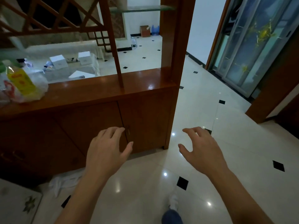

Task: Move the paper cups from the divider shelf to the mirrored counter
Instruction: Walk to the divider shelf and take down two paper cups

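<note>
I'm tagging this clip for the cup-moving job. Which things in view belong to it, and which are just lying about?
Belongs to the job:
divider shelf
left hand and right hand, both empty
(no paper cups show)

Just lying about:
plastic bag holding a yellow-labelled bottle
white cloth on the floor
water bottle
cardboard box

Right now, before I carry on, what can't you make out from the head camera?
Paper cups: none show in the head view; the left edge cuts off the divider shelf.
Plastic bag and yellow bottle: blurred, label unreadable.
Cabinet inside: hidden behind shut doors.
Mirrored counter: not in the frame.
</note>
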Available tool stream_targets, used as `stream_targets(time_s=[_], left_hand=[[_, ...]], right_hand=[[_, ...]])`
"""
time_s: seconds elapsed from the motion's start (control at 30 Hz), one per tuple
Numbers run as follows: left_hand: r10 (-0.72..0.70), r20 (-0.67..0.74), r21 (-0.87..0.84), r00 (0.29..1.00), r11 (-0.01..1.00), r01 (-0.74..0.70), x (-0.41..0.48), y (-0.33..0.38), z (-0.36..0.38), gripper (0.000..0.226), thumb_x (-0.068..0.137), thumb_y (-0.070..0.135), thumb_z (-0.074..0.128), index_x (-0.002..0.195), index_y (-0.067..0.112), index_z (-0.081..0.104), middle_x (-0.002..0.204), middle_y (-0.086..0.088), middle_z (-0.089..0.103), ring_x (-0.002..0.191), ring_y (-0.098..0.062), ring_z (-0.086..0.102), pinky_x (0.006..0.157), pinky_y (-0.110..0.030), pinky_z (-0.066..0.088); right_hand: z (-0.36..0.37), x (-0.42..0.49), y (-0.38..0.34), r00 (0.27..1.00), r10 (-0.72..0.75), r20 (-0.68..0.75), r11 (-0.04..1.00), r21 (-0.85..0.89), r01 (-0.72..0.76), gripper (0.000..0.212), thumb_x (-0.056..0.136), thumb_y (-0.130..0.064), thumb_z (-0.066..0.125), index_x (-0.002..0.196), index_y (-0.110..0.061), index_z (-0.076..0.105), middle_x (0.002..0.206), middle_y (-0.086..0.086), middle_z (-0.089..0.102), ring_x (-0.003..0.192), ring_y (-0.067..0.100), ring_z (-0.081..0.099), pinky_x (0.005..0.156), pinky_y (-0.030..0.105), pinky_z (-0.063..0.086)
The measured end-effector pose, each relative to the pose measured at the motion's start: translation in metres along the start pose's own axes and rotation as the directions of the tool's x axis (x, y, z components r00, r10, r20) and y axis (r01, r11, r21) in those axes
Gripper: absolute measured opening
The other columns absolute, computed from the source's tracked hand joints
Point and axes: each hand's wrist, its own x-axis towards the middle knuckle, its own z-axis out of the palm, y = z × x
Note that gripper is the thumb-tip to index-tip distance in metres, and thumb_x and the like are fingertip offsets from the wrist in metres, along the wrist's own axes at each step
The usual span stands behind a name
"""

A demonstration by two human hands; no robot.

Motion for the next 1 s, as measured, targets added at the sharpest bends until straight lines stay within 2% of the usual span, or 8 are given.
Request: stream_targets(time_s=[0.3, 0.47, 0.67, 0.87, 0.93, 1.0], left_hand=[[-0.077, -0.02, 0.044, 0.997, 0.996, 0.077, 0.16, 0.002, 0.037, 0.059, 0.087, 0.06, 0.046, 0.133, 0.023, 0.052, 0.13, 0.001, 0.058, 0.118, -0.019, 0.054, 0.089, -0.036, 0.048], [-0.134, -0.042, 0.04, 0.99, 0.99, 0.135, 0.25, 0.012, 0.048, 0.061, 0.086, 0.062, 0.045, 0.135, 0.027, 0.049, 0.134, 0.003, 0.055, 0.122, -0.016, 0.051, 0.096, -0.036, 0.045], [-0.18, -0.063, 0.033, 0.982, 0.983, 0.183, 0.327, 0.0, 0.054, 0.063, 0.086, 0.066, 0.04, 0.138, 0.032, 0.043, 0.14, 0.007, 0.05, 0.127, -0.012, 0.046, 0.101, -0.034, 0.042], [-0.133, -0.23, -0.084, 0.964, 0.99, 0.116, 0.387, -0.01, 0.026, 0.054, 0.086, 0.056, 0.052, 0.129, 0.025, 0.054, 0.124, 0.001, 0.061, 0.112, -0.016, 0.055, 0.089, -0.032, 0.048], [-0.117, -0.313, -0.135, 0.942, 0.988, 0.078, 0.403, -0.012, 0.011, 0.05, 0.085, 0.052, 0.055, 0.127, 0.025, 0.054, 0.122, 0.002, 0.06, 0.111, -0.015, 0.053, 0.088, -0.028, 0.044], [-0.12, -0.388, -0.212, 0.914, 0.976, 0.038, 0.418, -0.015, -0.007, 0.051, 0.085, 0.053, 0.055, 0.129, 0.029, 0.051, 0.125, 0.004, 0.056, 0.114, -0.013, 0.051, 0.089, -0.026, 0.041]], right_hand=[[0.037, 0.182, 0.038, 0.996, -0.083, 0.021, 0.996, 0.037, 0.082, 0.053, 0.083, -0.049, 0.063, 0.129, -0.024, 0.055, 0.124, 0.001, 0.059, 0.111, 0.021, 0.056, 0.087, 0.035, 0.048], [0.038, 0.29, 0.058, 0.991, -0.129, -0.029, 0.99, 0.049, 0.131, 0.053, 0.081, -0.049, 0.066, 0.126, -0.024, 0.056, 0.122, 0.001, 0.06, 0.108, 0.021, 0.058, 0.085, 0.036, 0.049], [0.037, 0.387, 0.059, 0.984, -0.175, -0.028, 0.981, 0.082, 0.176, 0.056, 0.084, -0.052, 0.06, 0.132, -0.026, 0.051, 0.129, -0.001, 0.055, 0.116, 0.022, 0.053, 0.094, 0.041, 0.049], [0.016, 0.454, 0.04, 0.966, -0.192, -0.173, 0.971, 0.108, 0.213, 0.05, 0.082, -0.046, 0.066, 0.125, -0.022, 0.058, 0.122, 0.002, 0.06, 0.108, 0.023, 0.056, 0.087, 0.034, 0.047], [0.002, 0.471, 0.031, 0.943, -0.206, -0.26, 0.965, 0.105, 0.239, 0.047, 0.081, -0.044, 0.068, 0.121, -0.022, 0.06, 0.119, 0.002, 0.062, 0.104, 0.022, 0.058, 0.083, 0.03, 0.043], [-0.014, 0.489, 0.023, 0.924, -0.22, -0.314, 0.961, 0.092, 0.26, 0.051, 0.079, -0.043, 0.07, 0.124, -0.022, 0.059, 0.121, 0.002, 0.061, 0.106, 0.023, 0.056, 0.084, 0.031, 0.042]])
